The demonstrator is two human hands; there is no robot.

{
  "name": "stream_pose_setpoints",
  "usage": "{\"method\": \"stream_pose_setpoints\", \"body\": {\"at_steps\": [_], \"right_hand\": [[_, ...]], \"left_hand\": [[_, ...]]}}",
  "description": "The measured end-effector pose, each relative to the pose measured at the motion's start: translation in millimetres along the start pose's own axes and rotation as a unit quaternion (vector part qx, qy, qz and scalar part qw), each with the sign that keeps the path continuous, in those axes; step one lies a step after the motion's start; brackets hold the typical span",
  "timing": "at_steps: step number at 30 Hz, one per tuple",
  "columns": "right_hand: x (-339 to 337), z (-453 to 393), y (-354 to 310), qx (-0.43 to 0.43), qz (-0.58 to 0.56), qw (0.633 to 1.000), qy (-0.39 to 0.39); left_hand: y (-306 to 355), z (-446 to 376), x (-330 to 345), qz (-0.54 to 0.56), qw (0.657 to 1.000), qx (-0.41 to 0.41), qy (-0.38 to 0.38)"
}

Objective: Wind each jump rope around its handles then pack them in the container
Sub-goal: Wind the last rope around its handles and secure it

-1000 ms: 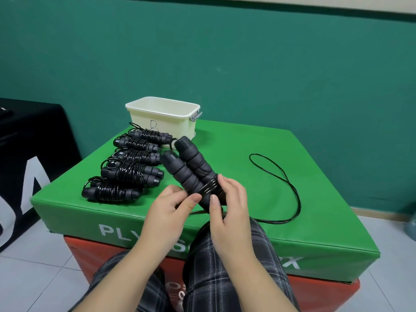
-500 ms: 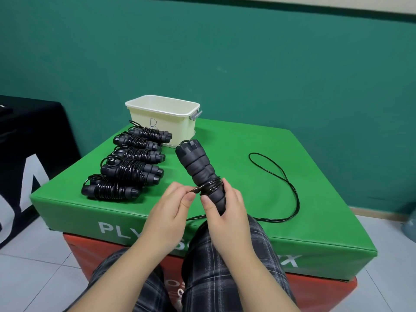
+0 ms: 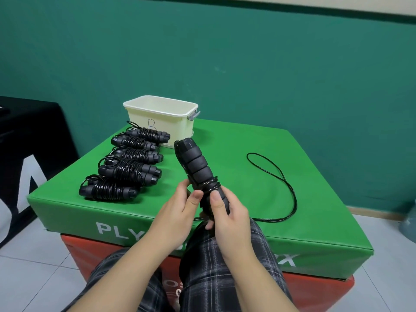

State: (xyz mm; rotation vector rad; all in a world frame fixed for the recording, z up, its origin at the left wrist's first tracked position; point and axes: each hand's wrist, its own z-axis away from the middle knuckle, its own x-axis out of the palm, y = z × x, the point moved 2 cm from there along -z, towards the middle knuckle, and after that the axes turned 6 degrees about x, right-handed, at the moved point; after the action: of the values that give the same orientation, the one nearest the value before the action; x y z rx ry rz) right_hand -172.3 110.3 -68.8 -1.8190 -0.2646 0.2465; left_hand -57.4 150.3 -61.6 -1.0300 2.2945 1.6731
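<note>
My right hand grips the lower end of a pair of black foam jump rope handles, held together and pointing up and to the left. A few turns of black cord circle the handles just above my thumb. My left hand pinches the cord beside those turns. The loose rope trails in a long loop over the green box top to the right. Several wound jump ropes lie in a row at the left. The cream container stands behind them, and I see nothing inside it.
The green padded box sits on a red box in front of my knees. A black cloth-covered stand is at the left. A teal wall rises behind. Tiled floor surrounds the boxes.
The two handles, splayed apart a second ago, are now pressed together as one bundle. My left hand has carried the cord around them and shifted slightly up along the handles.
</note>
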Motion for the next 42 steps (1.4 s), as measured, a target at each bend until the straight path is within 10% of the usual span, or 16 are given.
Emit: {"method": "stream_pose_setpoints", "body": {"at_steps": [8,17,32,42], "right_hand": [[-0.7,-2.8,-0.5,-0.006,0.001,1.000,0.025],[-6.3,-6.8,-3.6,0.042,-0.093,0.990,0.093],[8.7,0.0,-0.6,-0.081,0.307,0.948,0.028],[6.4,0.3,6.1,-0.115,0.283,0.949,0.075]], "left_hand": [[3.6,-2.4,-6.6,0.180,0.984,0.010,0.001],[-8.5,4.5,-3.9,0.052,0.995,0.079,-0.020],[-9.3,-4.8,-16.3,-0.067,0.986,0.110,0.106],[-6.3,-2.7,-14.8,-0.069,0.984,0.141,0.087]]}}
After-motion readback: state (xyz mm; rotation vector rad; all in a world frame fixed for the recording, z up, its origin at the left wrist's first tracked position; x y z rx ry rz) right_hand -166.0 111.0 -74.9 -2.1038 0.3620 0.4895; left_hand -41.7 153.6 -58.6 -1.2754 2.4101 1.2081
